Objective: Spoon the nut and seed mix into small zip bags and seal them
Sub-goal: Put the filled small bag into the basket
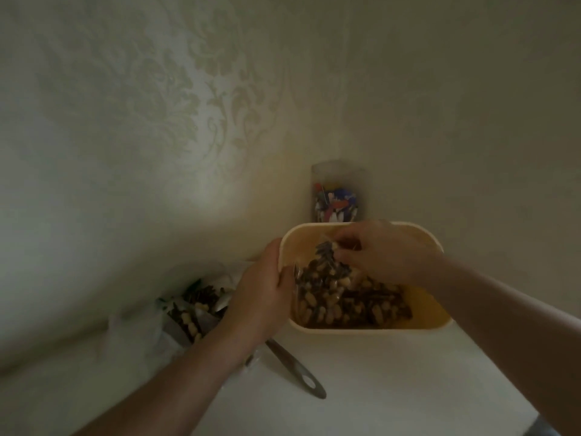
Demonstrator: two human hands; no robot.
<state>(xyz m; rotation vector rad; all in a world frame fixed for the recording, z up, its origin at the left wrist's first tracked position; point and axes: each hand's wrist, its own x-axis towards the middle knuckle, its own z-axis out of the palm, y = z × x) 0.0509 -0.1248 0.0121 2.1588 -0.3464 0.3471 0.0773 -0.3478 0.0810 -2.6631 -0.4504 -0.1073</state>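
Note:
A cream plastic tub [371,330] with peanuts and dark seeds [371,306] stands on the white table. Over the tub hangs a small clear zip bag [323,272] filled with the mix. My left hand [261,291] grips the bag's left edge at the tub's rim. My right hand [383,250] pinches the bag's top right part above the tub. A metal spoon [298,369] lies on the table below my left wrist, its bowl hidden by the arm.
Filled bags of nut mix [191,313] lie in a pile left of the tub by the wall. A clear jar [338,193] with colourful small items stands in the corner behind the tub. The table's right edge [534,416] runs close at bottom right.

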